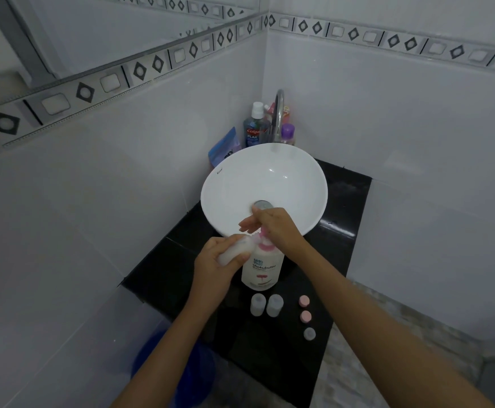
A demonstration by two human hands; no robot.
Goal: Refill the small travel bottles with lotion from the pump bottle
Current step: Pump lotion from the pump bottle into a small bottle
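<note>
**First onlooker:** On the black counter [340,201], in front of a round white basin [234,184], stands the white pump bottle [262,267] with its pink collar. The person's right hand [272,228] lies flat over the pump head, fingers straight and pointing left, holding nothing, only pressing. The left hand [215,260] is curled round a small translucent travel bottle [236,251], tilted so its mouth meets the pump's spout.

**Second onlooker:** Can you see lotion going in?

**First onlooker:** No. The spout and the bottle's mouth are hidden under the right hand, so I cannot tell whether they touch or how full the bottle is.

**Second onlooker:** What else waits?

**First onlooker:** Two more small bottles [266,304] stand upright side by side, just in front of the pump bottle, both uncapped. To their right lie three loose caps [305,316] in a row, two pink and one pale grey.

**Second onlooker:** So how should this step go?

**First onlooker:** My judgement: press slowly and fully, letting the pump rise between strokes, and keep the small bottle's mouth snug under the spout so nothing runs down its side. The big bottle stands near the basin's rim and could tip under an off-centre push, so the press should go straight down. Stop short of the neck, so the cap goes on cleanly.

**Second onlooker:** And behind the basin?

**First onlooker:** A curved tap [278,113] and a cluster of toiletries, well apart from the work.
</note>
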